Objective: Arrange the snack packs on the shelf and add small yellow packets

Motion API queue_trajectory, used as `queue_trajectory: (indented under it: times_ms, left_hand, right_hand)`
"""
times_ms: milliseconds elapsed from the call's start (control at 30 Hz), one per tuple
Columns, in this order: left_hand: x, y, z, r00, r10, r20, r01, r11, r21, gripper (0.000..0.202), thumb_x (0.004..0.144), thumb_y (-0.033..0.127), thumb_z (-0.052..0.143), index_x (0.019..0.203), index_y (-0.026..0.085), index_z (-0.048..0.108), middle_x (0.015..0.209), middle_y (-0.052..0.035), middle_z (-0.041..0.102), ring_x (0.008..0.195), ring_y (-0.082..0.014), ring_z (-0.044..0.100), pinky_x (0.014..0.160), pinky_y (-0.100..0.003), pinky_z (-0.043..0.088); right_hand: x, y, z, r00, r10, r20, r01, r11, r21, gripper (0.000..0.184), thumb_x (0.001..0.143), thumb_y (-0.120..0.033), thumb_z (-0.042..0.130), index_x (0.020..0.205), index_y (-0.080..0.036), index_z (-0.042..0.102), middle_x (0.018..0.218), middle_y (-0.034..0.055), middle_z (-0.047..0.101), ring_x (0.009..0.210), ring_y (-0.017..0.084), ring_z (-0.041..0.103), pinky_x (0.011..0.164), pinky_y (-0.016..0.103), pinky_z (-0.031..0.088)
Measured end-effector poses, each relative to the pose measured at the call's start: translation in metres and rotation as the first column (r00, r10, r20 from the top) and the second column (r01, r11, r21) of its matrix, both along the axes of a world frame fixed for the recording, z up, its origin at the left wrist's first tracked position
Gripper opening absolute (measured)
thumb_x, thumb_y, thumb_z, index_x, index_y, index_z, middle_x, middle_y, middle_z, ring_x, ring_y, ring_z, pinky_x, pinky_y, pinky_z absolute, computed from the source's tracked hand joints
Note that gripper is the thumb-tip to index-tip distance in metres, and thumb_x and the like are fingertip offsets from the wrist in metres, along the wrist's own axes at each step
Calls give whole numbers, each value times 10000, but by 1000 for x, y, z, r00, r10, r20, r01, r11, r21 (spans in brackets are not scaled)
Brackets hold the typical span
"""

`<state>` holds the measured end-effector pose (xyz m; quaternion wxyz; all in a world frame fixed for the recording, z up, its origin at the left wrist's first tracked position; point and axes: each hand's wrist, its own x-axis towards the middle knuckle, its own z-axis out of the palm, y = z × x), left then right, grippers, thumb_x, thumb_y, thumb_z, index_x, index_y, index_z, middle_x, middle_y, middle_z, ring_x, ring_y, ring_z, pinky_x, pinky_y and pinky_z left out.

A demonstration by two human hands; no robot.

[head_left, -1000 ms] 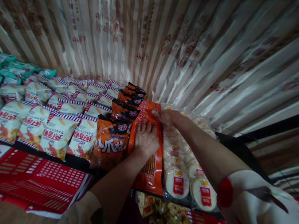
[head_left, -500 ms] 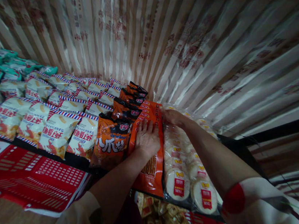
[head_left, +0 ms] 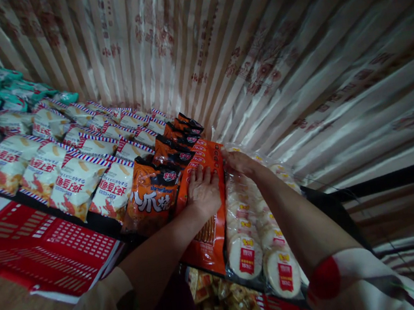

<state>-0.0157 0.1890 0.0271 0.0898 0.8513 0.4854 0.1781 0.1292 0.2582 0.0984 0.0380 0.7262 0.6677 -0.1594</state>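
My left hand point(head_left: 203, 192) lies flat on a long orange snack packet point(head_left: 203, 249), its fingers stretched toward the far end. The packet's lower part has a clear window showing brown sticks. At the packet's far right edge is my right hand point(head_left: 239, 163), with its fingers bent against that edge and partly hidden. Left of the packet stands a row of orange and black snack bags point(head_left: 153, 195). Close by on the right are clear packs of round white crackers point(head_left: 245, 256) with red and yellow labels.
White snack bags point(head_left: 70, 185) with striped edges fill the shelf to the left, with teal bags point(head_left: 12, 94) beyond. Red baskets point(head_left: 47, 247) sit below the shelf edge. Wrapped brown snacks point(head_left: 227, 305) lie below the front. A pleated, printed curtain point(head_left: 184, 41) hangs behind.
The view has shifted very slightly. Both hands keep their places, the left on the orange packet and the right at its edge.
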Motion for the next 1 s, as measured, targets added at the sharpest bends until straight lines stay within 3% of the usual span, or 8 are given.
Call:
queue_trajectory:
  times_ms: [133, 400, 800, 1000]
  left_hand:
    - [-1, 0, -2, 1000, 1, 7, -1, 1000, 6, 464, 917, 270, 412, 1346, 123, 509, 1445, -144, 455, 1378, -331, 333, 1142, -522, 224]
    - [1, 1, -3, 1000, 1, 13, -1, 1000, -5, 477, 921, 276, 407, 1364, 124, 492, 1439, -141, 462, 1371, -343, 335, 1140, -525, 205]
    - [5, 7, 2, 1000, 13, 6, -13, 1000, -2, 487, 874, 283, 459, 1320, 92, 507, 1405, -181, 475, 1284, -338, 415, 1064, -528, 287]
    - [6, 8, 1, 998, 53, 25, -53, 998, -16, 525, 852, 332, 492, 1328, 112, 510, 1440, -178, 439, 1361, -360, 328, 1103, -528, 240]
  right_hand:
    - [-4, -1, 3, 998, -51, -34, 49, 997, -57, 768, 989, -469, 40, 1085, -80, 697, 909, 163, 734, 826, 204, 685, 742, 248, 484]
    - [-7, 1, 0, 994, -21, 104, 28, 997, -66, 721, 998, -442, 91, 1013, -87, 718, 985, 170, 724, 945, 216, 672, 779, 234, 469]
    - [-8, -1, 0, 990, -48, 134, 56, 997, -58, 724, 986, -495, 125, 967, -77, 715, 1001, 193, 715, 927, 227, 675, 748, 239, 460]
    - [-2, -2, -1, 998, -35, 48, 37, 998, -44, 727, 987, -484, 110, 913, -93, 718, 882, 173, 726, 824, 223, 679, 692, 254, 473]
